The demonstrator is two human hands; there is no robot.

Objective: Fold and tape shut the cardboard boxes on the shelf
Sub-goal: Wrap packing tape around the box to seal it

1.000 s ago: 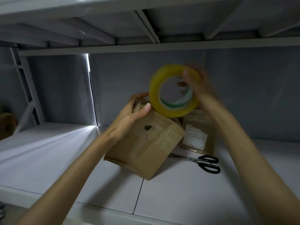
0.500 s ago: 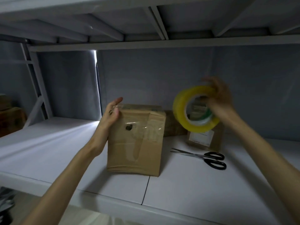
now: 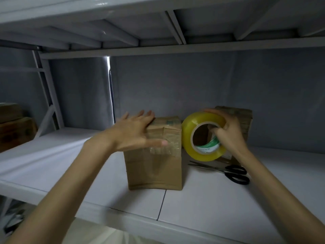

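Note:
A brown cardboard box (image 3: 154, 166) stands upright on the white shelf (image 3: 211, 205), with clear tape across its upper front. My left hand (image 3: 135, 132) lies flat with straight fingers over the box's top left corner. My right hand (image 3: 226, 131) grips a yellow roll of packing tape (image 3: 202, 138) just right of the box, fingers hooked through its core. A second cardboard box (image 3: 244, 120) stands behind the roll, mostly hidden by it and my hand.
Black-handled scissors (image 3: 232, 173) lie on the shelf right of the box. More brown boxes (image 3: 15, 129) sit at the far left. A shelf deck with beams (image 3: 175, 25) hangs low overhead. A grey back panel closes the rear.
The box now stands on the shelf, and my left hand has gone from gripping its side to lying flat on its top. My right hand lowered the tape roll beside the box.

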